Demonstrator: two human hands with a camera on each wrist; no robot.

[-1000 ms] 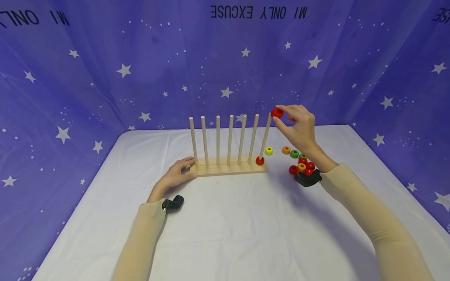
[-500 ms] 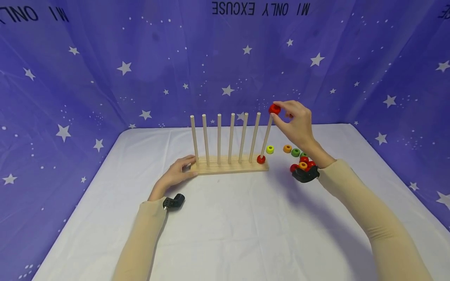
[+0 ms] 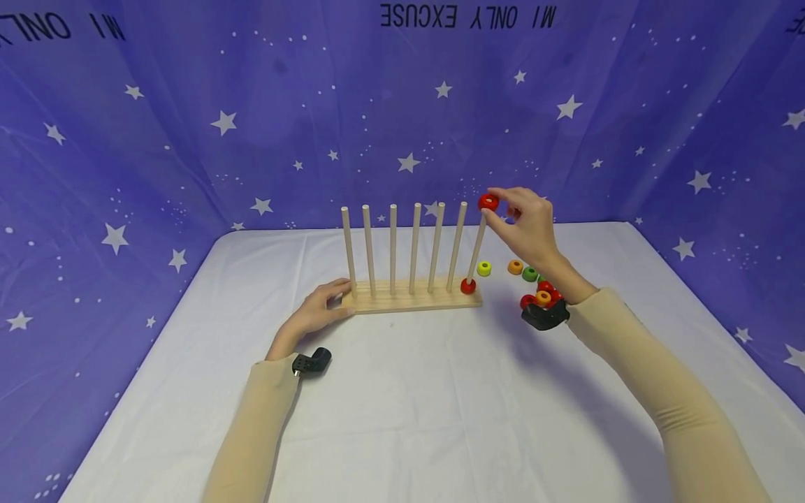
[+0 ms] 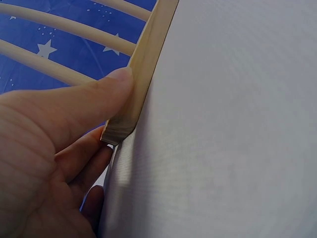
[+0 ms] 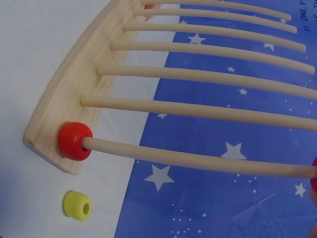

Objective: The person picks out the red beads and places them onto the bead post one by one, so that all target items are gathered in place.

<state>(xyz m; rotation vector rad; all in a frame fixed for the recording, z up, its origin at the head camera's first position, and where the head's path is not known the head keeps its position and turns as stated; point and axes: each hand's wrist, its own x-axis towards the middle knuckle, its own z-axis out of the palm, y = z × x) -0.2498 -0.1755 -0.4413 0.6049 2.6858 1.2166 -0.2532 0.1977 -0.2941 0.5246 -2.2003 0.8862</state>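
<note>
A wooden peg rack (image 3: 411, 302) stands on the table, with several upright pegs in a row. My left hand (image 3: 317, 309) grips the left end of its base; the left wrist view shows the thumb (image 4: 111, 91) on one face of the base (image 4: 143, 74) and fingers behind. At the top of the rightmost peg (image 3: 476, 248), my right hand (image 3: 527, 220) pinches a red bead (image 3: 488, 202) between thumb and fingertips. The peg's tip seems to sit in the bead's hole. Another red bead (image 5: 75, 141) rests at the foot of that same peg.
Right of the rack lie a yellow bead (image 3: 483, 268), an orange bead (image 3: 515, 267) and a green bead (image 3: 530, 274). A cluster of red beads (image 3: 527, 302) with an orange one is partly hidden by the right wrist camera (image 3: 544, 316). A starry curtain (image 3: 402, 119) hangs behind.
My right hand has moved slightly left with the red bead, from beside the rightmost peg's tip to over it, then a little down. The left hand keeps its grip on the base.
</note>
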